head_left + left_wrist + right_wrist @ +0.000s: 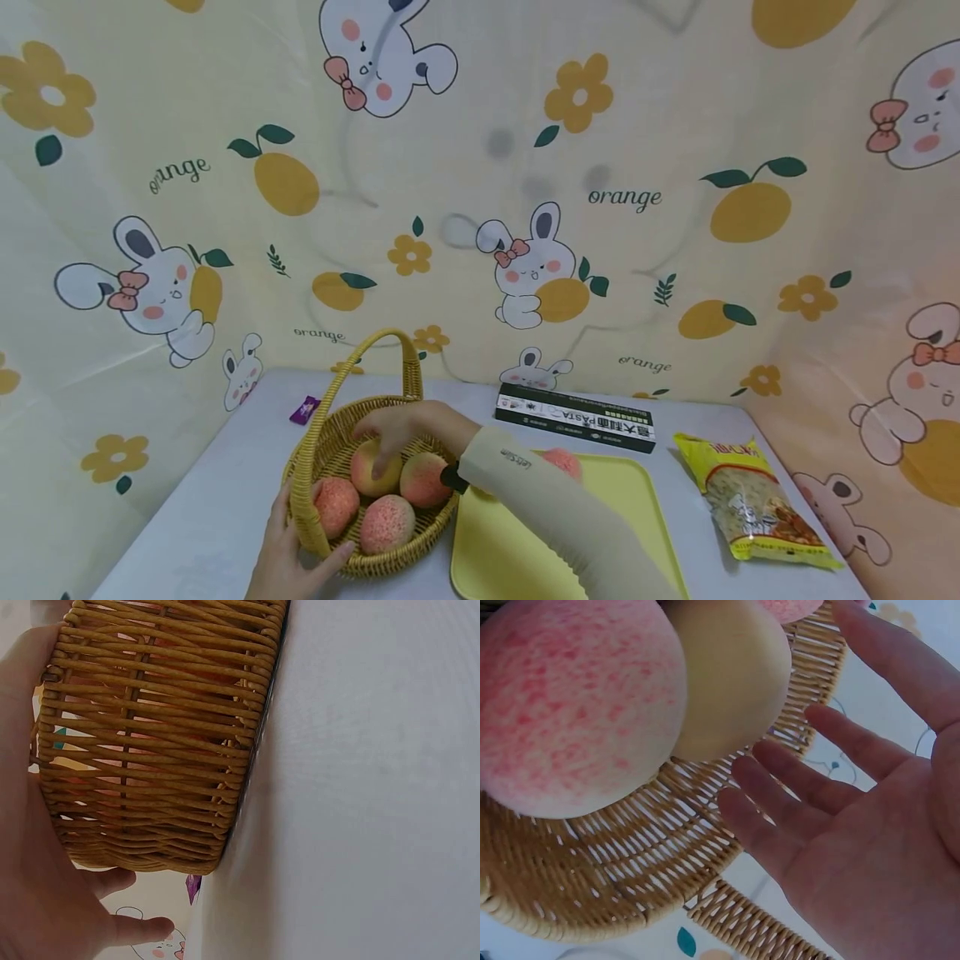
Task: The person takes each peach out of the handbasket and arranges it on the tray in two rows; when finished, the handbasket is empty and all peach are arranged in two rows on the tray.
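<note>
Head view: our left hand [288,554] sat at approx. 7 o'clock on the basket [330,454], thumb hooked round the rim and handle base, so the basket stayed put while the other arm worked. Our right hand [401,427] reached in from 4 o'clock, fingers relaxed and spread, resting on the top peach [372,471] w/o closing on it. Three more peaches lay in the basket: one at 3 o'clock of it [424,479], one at the front [386,523], one at 8 o'clock [335,506]. A fifth peach [562,461] sat on the yellow tray [637,508], mostly hidden by our sleeve. At 12 o'clock of the tray lay a pasta box [576,417]; at 3 o'clock, a snack bag [753,500].

Left wrist view: the palm [30,885] lay flat vs. the woven wall [157,750], bracing it on the table [375,787].

Right wrist view: the fingers [810,780] were straight and apart, holding nothing, just beside the pale peach [731,671] and a pink speckled one [574,697] at its 9 o'clock. Palm faced the fruit, prob. ready to cup it.
</note>
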The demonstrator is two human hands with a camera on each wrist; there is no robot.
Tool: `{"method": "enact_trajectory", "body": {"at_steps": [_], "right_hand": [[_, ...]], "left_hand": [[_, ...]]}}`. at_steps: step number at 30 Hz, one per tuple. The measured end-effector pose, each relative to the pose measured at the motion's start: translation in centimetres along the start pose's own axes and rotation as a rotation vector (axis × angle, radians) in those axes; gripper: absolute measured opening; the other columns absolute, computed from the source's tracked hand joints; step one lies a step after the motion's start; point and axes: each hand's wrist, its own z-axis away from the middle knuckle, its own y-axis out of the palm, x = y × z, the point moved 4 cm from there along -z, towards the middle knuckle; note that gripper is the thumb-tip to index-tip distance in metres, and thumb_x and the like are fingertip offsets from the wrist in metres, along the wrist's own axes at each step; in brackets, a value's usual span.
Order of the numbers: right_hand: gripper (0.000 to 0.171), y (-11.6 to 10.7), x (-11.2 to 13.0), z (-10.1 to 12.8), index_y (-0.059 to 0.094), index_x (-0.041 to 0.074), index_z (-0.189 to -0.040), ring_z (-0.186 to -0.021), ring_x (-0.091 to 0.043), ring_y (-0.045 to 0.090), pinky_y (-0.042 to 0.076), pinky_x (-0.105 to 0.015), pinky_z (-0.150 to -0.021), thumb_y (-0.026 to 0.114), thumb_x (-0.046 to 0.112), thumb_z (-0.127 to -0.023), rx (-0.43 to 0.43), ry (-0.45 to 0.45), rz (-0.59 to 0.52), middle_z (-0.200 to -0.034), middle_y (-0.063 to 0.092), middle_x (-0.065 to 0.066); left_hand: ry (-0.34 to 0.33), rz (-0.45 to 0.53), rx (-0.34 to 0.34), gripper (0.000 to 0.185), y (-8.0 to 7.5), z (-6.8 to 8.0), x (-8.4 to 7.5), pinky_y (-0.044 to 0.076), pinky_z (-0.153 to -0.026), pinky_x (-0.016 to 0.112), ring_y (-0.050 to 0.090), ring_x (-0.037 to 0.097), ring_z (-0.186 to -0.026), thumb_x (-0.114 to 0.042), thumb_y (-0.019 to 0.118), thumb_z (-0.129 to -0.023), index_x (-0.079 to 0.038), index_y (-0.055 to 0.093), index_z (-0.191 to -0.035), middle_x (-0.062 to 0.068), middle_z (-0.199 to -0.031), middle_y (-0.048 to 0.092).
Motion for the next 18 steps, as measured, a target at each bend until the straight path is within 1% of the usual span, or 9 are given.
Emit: {"method": "enact_trajectory", "body": {"at_steps": [6,11,14,18], "right_hand": [[0.070,0.1,0.2,-0.8,0.048,0.013,-0.148,-0.137,-0.013,0.041,0.039,-0.025,-0.106,0.079,0.028,-0.087,0.018,0.051,0.072,-0.149,0.046,0.000],[0.070,0.1,0.4,-1.6,0.049,0.013,-0.147,-0.137,-0.013,0.042,0.038,-0.024,-0.107,0.080,0.029,-0.085,0.038,0.064,0.103,-0.149,0.047,0.000],[0.071,0.2,0.4,-2.2,0.049,0.012,-0.147,-0.138,-0.013,0.041,0.038,-0.024,-0.107,0.080,0.029,-0.086,0.068,0.063,0.114,-0.149,0.047,0.000],[0.066,0.2,0.6,-2.6,0.051,0.013,-0.146,-0.138,-0.013,0.040,0.039,-0.024,-0.106,0.078,0.028,-0.088,0.114,0.059,0.149,-0.149,0.046,0.000]], "left_hand": [[-0.028,0.001,0.027,0.095,0.0,0.0,-0.2,0.032,-0.097,0.077,0.023,0.053,-0.140,-0.060,0.075,-0.081,-0.014,0.037,-0.154,0.017,-0.161,0.009],[-0.048,-0.002,0.042,0.097,-0.1,0.0,-0.1,0.030,-0.099,0.077,0.021,0.054,-0.141,-0.062,0.074,-0.080,-0.014,0.035,-0.155,0.017,-0.162,0.007],[-0.044,0.003,0.042,0.096,-0.1,0.0,-0.1,0.030,-0.099,0.077,0.020,0.054,-0.141,-0.060,0.075,-0.081,-0.015,0.035,-0.155,0.017,-0.162,0.007],[-0.020,0.004,0.028,0.093,-0.1,0.1,-0.1,0.030,-0.098,0.078,0.020,0.055,-0.140,-0.056,0.076,-0.082,-0.016,0.035,-0.155,0.018,-0.162,0.007]]}}
